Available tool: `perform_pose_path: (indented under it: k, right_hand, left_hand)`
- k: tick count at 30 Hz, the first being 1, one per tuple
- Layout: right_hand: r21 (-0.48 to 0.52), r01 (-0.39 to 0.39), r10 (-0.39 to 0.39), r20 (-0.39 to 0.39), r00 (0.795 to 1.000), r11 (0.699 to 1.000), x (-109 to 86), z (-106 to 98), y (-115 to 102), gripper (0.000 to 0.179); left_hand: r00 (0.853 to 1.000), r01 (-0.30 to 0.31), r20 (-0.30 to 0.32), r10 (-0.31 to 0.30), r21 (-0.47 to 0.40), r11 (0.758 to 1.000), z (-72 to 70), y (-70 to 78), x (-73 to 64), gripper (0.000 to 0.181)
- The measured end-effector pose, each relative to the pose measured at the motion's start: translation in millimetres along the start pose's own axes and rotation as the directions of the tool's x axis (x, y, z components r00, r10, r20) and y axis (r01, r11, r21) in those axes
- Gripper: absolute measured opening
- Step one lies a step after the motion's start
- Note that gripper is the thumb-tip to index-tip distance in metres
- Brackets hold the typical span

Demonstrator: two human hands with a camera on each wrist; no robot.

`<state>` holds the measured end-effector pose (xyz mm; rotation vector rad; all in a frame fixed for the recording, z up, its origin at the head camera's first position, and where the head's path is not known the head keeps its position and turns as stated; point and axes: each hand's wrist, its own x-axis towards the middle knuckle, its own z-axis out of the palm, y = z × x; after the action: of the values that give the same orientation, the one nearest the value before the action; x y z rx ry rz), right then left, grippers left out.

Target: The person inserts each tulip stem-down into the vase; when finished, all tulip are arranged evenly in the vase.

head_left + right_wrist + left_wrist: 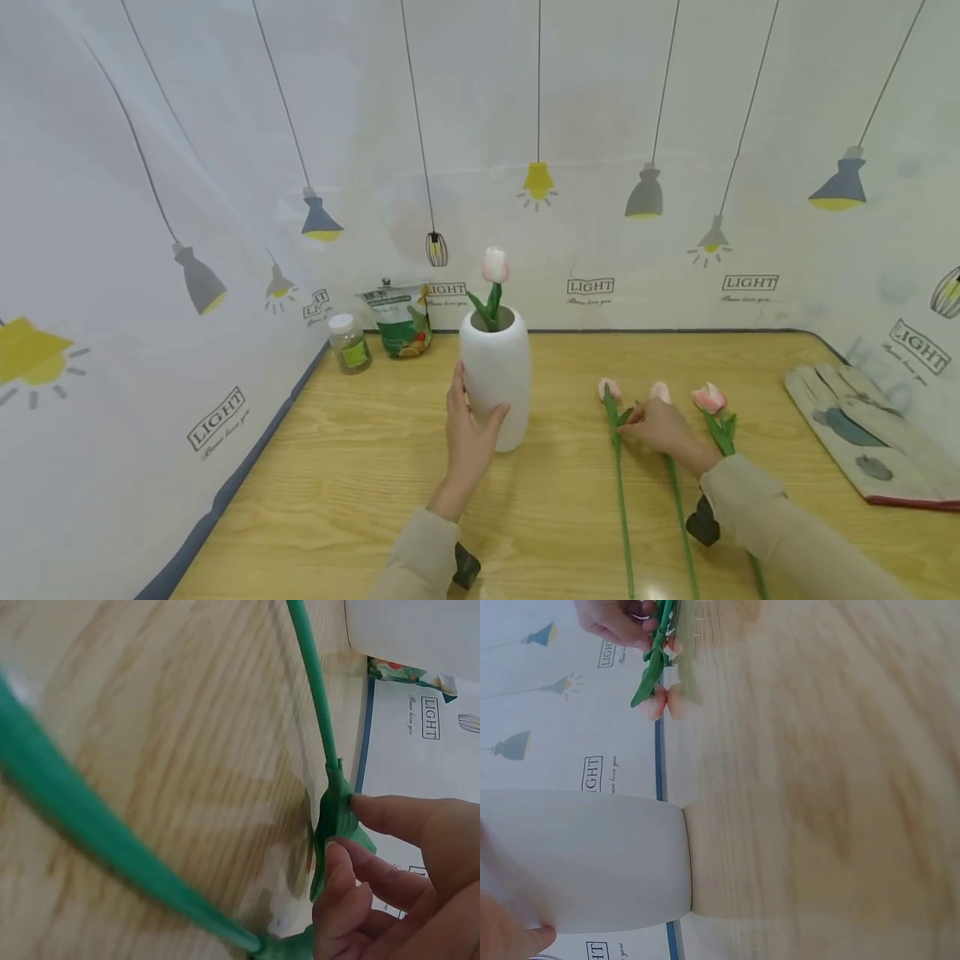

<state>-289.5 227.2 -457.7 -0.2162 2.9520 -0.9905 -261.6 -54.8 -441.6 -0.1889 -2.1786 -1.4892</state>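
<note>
In the head view, a white vase point(495, 383) stood upright at the centre with one tulip point(495, 265) in its mouth. The left hand point(470, 437) gripped its lower left side, thumb across the front. Right of centre, the right hand point(667, 433) pinched the leftmost tulip point(612, 417) at its leaves; that hand partly covered the middle tulip point(680, 517), and the sleeve crossed the right-hand tulip point(710, 398). A jar point(350, 344) and a pouch point(402, 325) stood at the upper left of the table, and a pale glove point(873, 433) lay at far right. The wooden table point(322, 492) met a lamp-printed sheet point(480, 100) along a dark border point(251, 462); wood showed between vase and tulips.

In the left wrist view, the vase's base sat on the wood at lower left, tulips at the top.

In the right wrist view, thumb and forefinger pinched green leaves at right; a blurred stem point(112, 825) crossed the lower left, and the pouch's corner showed at upper right.
</note>
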Motion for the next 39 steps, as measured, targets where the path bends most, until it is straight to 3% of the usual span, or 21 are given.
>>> perform_pose_path:
  k: [6, 12, 18, 22, 26, 31, 33, 36, 39]
  right_hand:
    - [0.029, 0.015, -0.015, 0.022, 1.0, 0.999, -0.7, 11, -8, 0.04]
    - [0.031, 0.016, -0.016, 0.006, 1.0, 0.999, -3.4, 20, -16, 0.027]
    - [0.125, -0.108, 0.108, 0.002, 0.994, 0.986, -1.7, 23, -20, 0.022]
    - [0.281, -0.195, 0.183, 0.07, 0.981, 0.94, -0.4, 25, -19, 0.018]
    - [0.445, -0.285, 0.227, 0.18, 0.957, 0.849, 0.4, 24, -18, 0.018]
    - [0.568, -0.349, 0.183, 0.329, 0.926, 0.745, 2.2, 18, -13, 0.024]
    - [0.58, -0.355, 0.182, 0.337, 0.924, 0.733, 3.4, 15, -11, 0.02]
    - [0.593, -0.328, 0.178, 0.297, 0.938, 0.736, 6.3, 5, -10, 0.015]
    - [0.616, -0.28, 0.167, 0.236, 0.957, 0.736, 11.2, -12, -18, 0.039]
  left_hand:
    - [1.0, -0.003, 0.002, 0.003, -0.001, 1.0, -1.0, -0.4, 1.0, 0.084]
    - [1.0, -0.013, 0.001, 0.013, 0.0, 1.0, -0.6, -0.2, 0.0, 0.084]
    - [1.0, -0.027, -0.007, 0.027, -0.005, 1.0, 1.1, 0.0, 0.7, 0.084]
    - [1.0, -0.016, -0.004, 0.016, -0.013, 1.0, 0.9, 0.3, -0.1, 0.084]
    - [1.0, 0.0, 0.012, 0.0, -0.023, 1.0, -1.6, 0.4, -1.0, 0.084]
    - [1.0, -0.005, 0.024, 0.006, -0.014, 1.0, -2.2, -1.4, 0.5, 0.083]
    - [1.0, -0.001, 0.021, 0.002, -0.015, 1.0, -1.8, -1.7, 0.6, 0.083]
    - [1.0, 0.017, 0.022, -0.017, -0.023, 1.0, -1.5, -1.6, -0.2, 0.083]
    - [0.999, 0.029, 0.024, -0.028, -0.026, 0.999, -2.3, -0.1, -0.2, 0.084]
